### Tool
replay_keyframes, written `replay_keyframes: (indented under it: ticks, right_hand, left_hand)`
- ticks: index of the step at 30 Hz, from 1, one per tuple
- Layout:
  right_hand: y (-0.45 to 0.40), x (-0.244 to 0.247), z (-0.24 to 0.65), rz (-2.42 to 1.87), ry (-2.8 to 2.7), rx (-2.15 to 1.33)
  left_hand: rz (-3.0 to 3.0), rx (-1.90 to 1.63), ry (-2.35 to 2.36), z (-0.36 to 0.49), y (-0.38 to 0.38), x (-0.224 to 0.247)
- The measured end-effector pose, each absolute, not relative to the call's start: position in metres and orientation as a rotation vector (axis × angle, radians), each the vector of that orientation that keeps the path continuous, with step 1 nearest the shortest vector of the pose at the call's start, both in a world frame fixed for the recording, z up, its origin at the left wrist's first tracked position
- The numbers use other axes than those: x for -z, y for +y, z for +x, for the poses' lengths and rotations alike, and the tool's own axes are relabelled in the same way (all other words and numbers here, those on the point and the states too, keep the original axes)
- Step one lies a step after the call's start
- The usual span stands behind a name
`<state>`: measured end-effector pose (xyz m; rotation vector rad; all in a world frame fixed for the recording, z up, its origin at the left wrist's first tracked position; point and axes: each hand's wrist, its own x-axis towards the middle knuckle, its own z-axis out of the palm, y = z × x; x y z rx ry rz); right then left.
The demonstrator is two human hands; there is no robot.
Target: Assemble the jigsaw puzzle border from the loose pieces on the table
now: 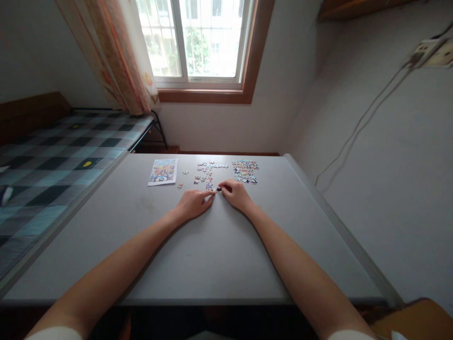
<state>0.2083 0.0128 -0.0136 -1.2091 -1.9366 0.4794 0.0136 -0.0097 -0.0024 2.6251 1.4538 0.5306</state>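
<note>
Pinching a small dark puzzle piece (219, 189), your right hand (236, 193) sits beside the near end of the puzzle strip (209, 178) on the bench (198, 255). Your left hand (193, 204) points there, thumb apart. Right of the strip: clustered pieces (245, 170); left: a picture sheet (163, 171).

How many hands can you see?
2. The left hand is by the near end of the puzzle strip; the right hand, just beside it, is at a small dark piece. Neither hand is hidden.
</note>
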Motion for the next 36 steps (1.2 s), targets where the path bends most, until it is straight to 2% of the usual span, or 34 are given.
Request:
replay_keyframes:
  ticks: [36]
  right_hand:
    - [0.0133,0.0170,0.2077,-1.239,-2.008,-0.461]
  left_hand:
    - [2.836,-0.338,1.452,0.0146,-0.0099,0.0027]
